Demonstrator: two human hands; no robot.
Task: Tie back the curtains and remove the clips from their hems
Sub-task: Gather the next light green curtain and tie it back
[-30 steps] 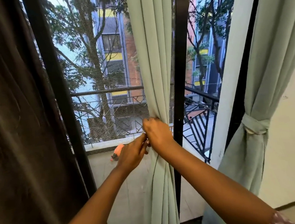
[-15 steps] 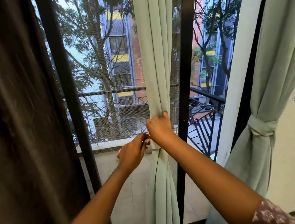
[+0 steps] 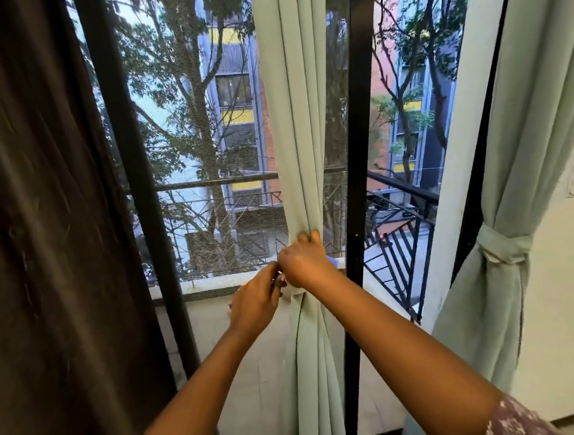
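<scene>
A pale green curtain [image 3: 297, 120] hangs gathered in front of the window. My right hand [image 3: 303, 262] is clamped around its bunched folds at waist height. My left hand [image 3: 256, 303] sits just left of it, fingers pinched on a pale tie band [image 3: 293, 292] that wraps the curtain below my right hand. A second pale green curtain [image 3: 526, 136] at the right is tied back with a knotted band [image 3: 502, 248]. No clip shows on either hem; both hems lie out of frame.
A dark brown curtain [image 3: 40, 236] fills the left side. Black window frame posts [image 3: 355, 143] stand beside the middle curtain. A balcony railing [image 3: 401, 242], trees and buildings lie outside. A white wall [image 3: 572, 280] is at the right.
My view has shifted and the hands sit slightly higher in frame. My right hand has wrapped further around the curtain. The orange object near my left hand is hidden now.
</scene>
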